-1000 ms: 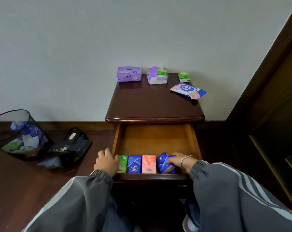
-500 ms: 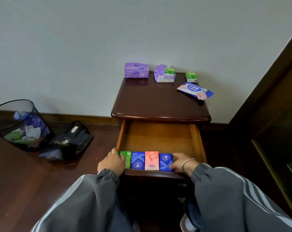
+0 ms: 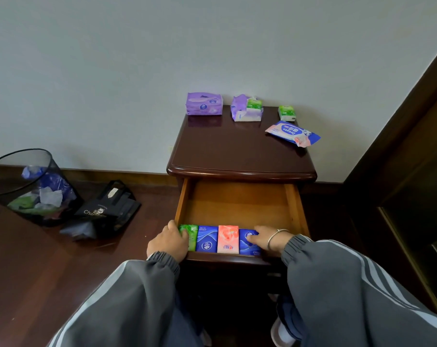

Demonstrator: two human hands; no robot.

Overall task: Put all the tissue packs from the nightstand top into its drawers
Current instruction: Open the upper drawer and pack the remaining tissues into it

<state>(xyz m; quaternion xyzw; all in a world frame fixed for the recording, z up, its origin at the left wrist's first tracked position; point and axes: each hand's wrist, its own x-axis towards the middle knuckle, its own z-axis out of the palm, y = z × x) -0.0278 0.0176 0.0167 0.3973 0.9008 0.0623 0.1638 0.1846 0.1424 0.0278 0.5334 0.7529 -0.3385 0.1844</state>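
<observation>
The dark nightstand (image 3: 237,151) has its top drawer (image 3: 237,204) pulled out. Along the drawer's front lie a green pack (image 3: 193,234), a blue pack (image 3: 207,239), a pink pack (image 3: 228,239) and another blue pack (image 3: 247,246), side by side. My left hand (image 3: 168,242) grips the green pack at the row's left end. My right hand (image 3: 266,237) lies with its fingers on the right blue pack. On the top, by the wall, sit a purple pack (image 3: 204,103), a torn purple pack (image 3: 245,112) with a green one in it, a small green pack (image 3: 286,113) and a wet-wipes pack (image 3: 292,133).
A black mesh bin (image 3: 32,189) with rubbish stands on the wooden floor at the left, with a black bag (image 3: 107,209) lying beside it. Dark wooden furniture (image 3: 413,171) rises close on the right of the nightstand. The back half of the drawer shows bare wood.
The right blue pack, tilted in my right hand a second ago, now lies flat in line with the others. My left hand has stayed at the green pack.
</observation>
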